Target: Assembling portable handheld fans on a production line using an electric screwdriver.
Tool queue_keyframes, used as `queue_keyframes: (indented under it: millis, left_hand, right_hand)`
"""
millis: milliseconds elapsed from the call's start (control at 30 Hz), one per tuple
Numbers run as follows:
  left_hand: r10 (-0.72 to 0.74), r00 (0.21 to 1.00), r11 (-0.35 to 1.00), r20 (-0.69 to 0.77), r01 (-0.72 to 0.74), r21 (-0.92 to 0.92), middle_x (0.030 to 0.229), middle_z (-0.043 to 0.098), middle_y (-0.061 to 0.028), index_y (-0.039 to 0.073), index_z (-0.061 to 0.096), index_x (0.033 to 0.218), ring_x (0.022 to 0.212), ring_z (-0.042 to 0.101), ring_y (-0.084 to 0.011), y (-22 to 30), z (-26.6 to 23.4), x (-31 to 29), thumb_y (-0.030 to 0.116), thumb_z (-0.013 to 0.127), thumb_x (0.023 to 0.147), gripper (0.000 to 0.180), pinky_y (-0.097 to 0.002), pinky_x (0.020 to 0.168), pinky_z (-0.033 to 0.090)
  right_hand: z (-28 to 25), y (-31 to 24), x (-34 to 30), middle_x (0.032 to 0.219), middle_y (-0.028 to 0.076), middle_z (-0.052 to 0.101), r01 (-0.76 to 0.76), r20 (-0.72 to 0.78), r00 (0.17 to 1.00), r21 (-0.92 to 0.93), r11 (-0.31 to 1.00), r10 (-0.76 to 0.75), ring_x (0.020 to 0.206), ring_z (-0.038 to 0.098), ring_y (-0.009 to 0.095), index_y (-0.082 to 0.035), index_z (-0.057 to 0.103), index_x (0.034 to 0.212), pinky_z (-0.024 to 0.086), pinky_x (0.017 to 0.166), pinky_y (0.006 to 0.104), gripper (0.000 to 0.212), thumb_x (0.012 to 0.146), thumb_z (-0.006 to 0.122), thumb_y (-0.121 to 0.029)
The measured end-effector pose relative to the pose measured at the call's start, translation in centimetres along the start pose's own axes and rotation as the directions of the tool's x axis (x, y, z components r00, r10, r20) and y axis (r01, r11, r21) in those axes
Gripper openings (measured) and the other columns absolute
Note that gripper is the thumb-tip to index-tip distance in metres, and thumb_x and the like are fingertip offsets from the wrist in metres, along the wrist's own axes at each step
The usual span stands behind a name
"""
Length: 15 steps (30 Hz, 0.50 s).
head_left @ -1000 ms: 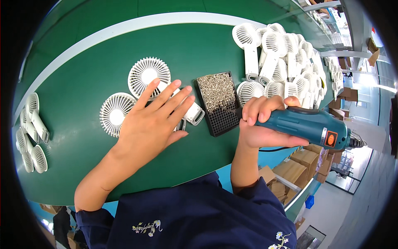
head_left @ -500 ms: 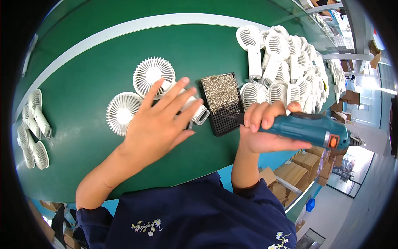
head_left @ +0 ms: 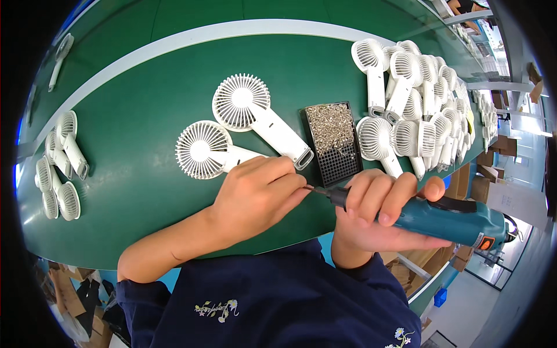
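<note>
My right hand (head_left: pixel 377 209) is wrapped round a teal electric screwdriver (head_left: pixel 447 220), its bit aimed left. My left hand (head_left: pixel 255 194) is closed, fingertips pressed together at the tip of the bit (head_left: pixel 313 189); whatever they pinch is hidden. Beneath that hand disappears the handle end of a white handheld fan (head_left: pixel 200 149) lying on the green table. A second white fan (head_left: pixel 241 100) lies just beyond it, its handle slanting down to the right. Right of the fans sits a black screw tray (head_left: pixel 339 165), a grid of holes partly covered by loose small screws (head_left: pixel 331 124).
Many more white fans (head_left: pixel 406 72) are heaped at the right of the green table (head_left: pixel 145 104). A smaller group of fans (head_left: pixel 68 200) lies at the left. Along the far side runs a white rail (head_left: pixel 261 26). Cardboard boxes stand below the table's right edge.
My left hand has gone from spread over the fans to closed at the bit's tip. The screwdriver has come lower and nearer to me. The whole view has shifted slightly.
</note>
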<state>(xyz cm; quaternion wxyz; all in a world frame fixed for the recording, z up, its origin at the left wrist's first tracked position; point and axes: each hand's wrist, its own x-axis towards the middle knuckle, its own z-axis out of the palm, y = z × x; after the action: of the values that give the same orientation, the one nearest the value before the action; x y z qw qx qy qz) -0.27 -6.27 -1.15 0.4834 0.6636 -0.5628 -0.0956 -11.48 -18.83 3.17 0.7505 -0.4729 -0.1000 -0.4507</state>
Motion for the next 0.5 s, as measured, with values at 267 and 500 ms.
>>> queue_keyframes:
  millis: [267,500]
  left_hand:
    - [0.238,0.97,0.966,-0.047,-0.241,-0.09,0.068,0.056,-0.0062,0.001,0.066,0.078,0.054,0.055,-0.0209,-0.9,0.1,0.2,0.006,0.081,0.066,0.02,-0.0318,0.048,0.043]
    - [0.261,0.965,0.959,-0.008,-0.26,-0.109,0.068,0.056,-0.0062,0.001,0.066,0.078,0.054,0.054,-0.0208,-0.9,0.0,0.3,0.006,0.081,0.067,0.02,-0.0316,0.047,0.042]
  right_hand:
    - [-1.1,-0.8,0.4,0.069,0.003,0.046,-0.041,-0.046,0.998,0.099,0.994,0.046,0.047,0.041,0.012,-0.008,0.042,0.124,0.036,0.041,0.0279,0.067,0.093,0.038,-0.067]
    - [-1.2,-1.1,0.3,0.068,0.002,0.045,-0.043,-0.129,0.99,0.143,0.989,0.062,0.045,0.041,0.012,-0.009,0.043,0.123,0.037,0.039,0.0273,0.065,0.093,0.036,-0.067]
